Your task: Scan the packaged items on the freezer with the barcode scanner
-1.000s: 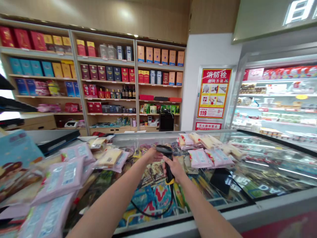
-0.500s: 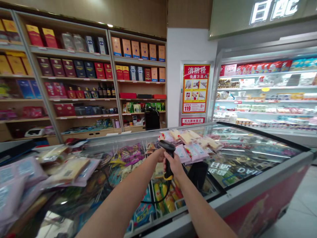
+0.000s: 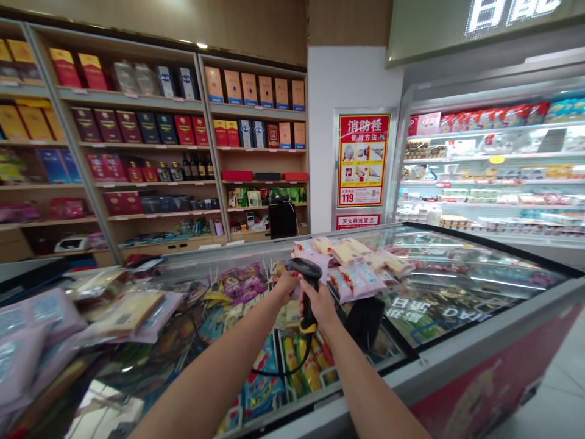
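Shop shelves line the wall beyond the grip; beneath it lies a glass-topped freezer. Right hand: fingers closed around the handle of a black handheld scanner, which stands roughly upright, head uppermost. Left hand: partly curled just beside the scanner's head; whether it touches cannot be told. A cable loops below the grip. Packs, apparently bread, form a pile beyond and right of the grip and a second pile to its left. Step in hand, as judged: readying the scanner. The next move probably calls for steady aim and slack cable.
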`<state>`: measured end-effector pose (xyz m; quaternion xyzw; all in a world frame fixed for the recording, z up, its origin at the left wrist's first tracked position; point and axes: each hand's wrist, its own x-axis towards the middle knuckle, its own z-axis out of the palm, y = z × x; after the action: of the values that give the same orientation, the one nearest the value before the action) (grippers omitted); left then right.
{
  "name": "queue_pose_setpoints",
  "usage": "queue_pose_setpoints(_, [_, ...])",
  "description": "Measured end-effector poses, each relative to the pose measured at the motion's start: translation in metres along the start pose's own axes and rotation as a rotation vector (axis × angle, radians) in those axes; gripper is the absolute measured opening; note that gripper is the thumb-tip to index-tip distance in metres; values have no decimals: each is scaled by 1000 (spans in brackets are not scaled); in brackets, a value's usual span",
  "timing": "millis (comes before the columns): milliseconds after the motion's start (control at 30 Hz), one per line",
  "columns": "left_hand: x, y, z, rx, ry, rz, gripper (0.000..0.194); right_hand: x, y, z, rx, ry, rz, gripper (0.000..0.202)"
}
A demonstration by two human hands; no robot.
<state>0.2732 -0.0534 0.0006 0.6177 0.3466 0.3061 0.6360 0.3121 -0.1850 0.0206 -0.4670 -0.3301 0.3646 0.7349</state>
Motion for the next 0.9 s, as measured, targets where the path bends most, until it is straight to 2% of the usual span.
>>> queue_pose_setpoints(100, [-7, 5, -31, -134, 191, 98, 20, -1, 1, -1, -5, -1, 31, 42])
queue_pose_setpoints(200, [-17, 1, -59, -229, 399, 240, 16, -2, 3, -4, -20, -43, 75, 41])
queue_pose_setpoints(300, [-23, -6, -75, -205, 498, 285, 13, -3, 6, -8, -70, -96, 139, 39])
queue_pose_setpoints(500, [-26, -5, -79, -105, 570, 267, 6, -7, 11, -10, -187, -204, 244, 39])
queue_pose_setpoints(667, [-26, -5, -80, -62, 596, 285, 6, -9, 14, -8, -197, -170, 255, 41])
queue_pose_setpoints(900, [-13, -18, -84, -97, 592, 319, 8, -8, 19, -9, -211, -163, 260, 38])
